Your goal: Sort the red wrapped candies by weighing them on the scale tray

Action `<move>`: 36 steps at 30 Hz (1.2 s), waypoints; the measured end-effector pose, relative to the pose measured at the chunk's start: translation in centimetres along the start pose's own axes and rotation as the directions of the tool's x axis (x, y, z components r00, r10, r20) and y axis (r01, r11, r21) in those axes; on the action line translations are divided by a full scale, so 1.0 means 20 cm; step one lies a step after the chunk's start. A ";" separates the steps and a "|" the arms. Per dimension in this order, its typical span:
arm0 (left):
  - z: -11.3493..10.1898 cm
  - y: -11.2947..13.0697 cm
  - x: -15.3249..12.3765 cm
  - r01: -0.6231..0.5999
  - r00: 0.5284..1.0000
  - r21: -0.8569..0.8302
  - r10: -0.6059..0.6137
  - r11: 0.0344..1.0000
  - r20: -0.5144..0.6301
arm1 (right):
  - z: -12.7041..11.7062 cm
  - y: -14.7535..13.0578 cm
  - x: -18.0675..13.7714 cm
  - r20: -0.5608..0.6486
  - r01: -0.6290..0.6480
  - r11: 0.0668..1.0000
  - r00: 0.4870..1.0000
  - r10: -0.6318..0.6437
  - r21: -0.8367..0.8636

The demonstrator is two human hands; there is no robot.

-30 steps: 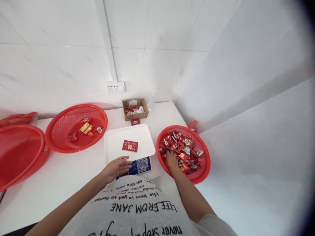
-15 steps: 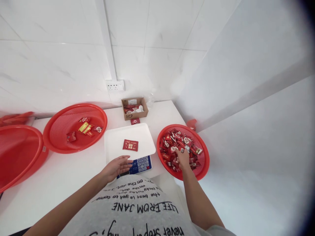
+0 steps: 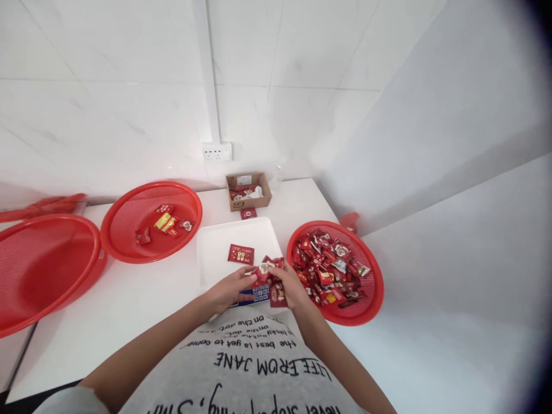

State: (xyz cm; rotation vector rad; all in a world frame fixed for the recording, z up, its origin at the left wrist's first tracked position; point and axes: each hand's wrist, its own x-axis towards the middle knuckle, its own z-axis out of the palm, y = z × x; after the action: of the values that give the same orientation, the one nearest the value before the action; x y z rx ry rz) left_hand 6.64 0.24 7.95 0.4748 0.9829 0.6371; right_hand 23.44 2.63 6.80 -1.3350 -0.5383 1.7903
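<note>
My right hand (image 3: 290,286) is closed on a small bunch of red candy packets (image 3: 268,269) over the front edge of the white scale tray (image 3: 215,253). My left hand (image 3: 230,286) meets it from the left, its fingertips pinching one of those packets. A flat red packet (image 3: 241,254) lies on the tray. The scale's blue keypad (image 3: 257,294) is partly hidden under my hands. To the right a red mesh basket (image 3: 371,299) holds many red packets (image 3: 330,270).
A second red basket (image 3: 129,253) at the left holds several packets (image 3: 164,223). A larger red basket (image 3: 26,305) sits at the far left. A small cardboard box (image 3: 248,192) stands at the back near a wall socket (image 3: 217,152). White walls close in behind and at the right.
My right hand has left the right basket with packets and come left over the scale. My left hand has risen from beside the keypad to meet it. The camera view shifted slightly.
</note>
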 end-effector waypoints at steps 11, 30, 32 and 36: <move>-0.08 -0.03 -0.02 0.081 0.979 -0.106 -0.099 0.991 -0.178 | 0.08 0.13 -0.02 0.042 -0.217 0.961 0.976 0.213 0.173; -0.21 -0.09 0.00 -0.048 0.945 -0.200 -0.020 0.979 -0.326 | 0.07 0.28 0.01 0.078 -0.314 0.948 0.947 0.310 0.043; -0.25 -0.07 0.00 -0.078 0.926 -0.210 -0.006 0.975 -0.376 | 0.06 0.28 0.01 0.041 -0.303 0.951 0.953 0.301 0.059; -0.32 -0.04 0.01 -0.140 0.889 -0.169 0.049 0.976 -0.454 | 0.02 0.31 0.05 -0.001 -0.308 0.951 0.951 0.308 0.031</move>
State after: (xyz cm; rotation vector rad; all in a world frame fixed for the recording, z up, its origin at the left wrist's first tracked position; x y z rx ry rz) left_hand 1.37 0.41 4.19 0.1989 1.3225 0.9504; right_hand 20.84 0.01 1.79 -1.4654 -0.3090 2.0360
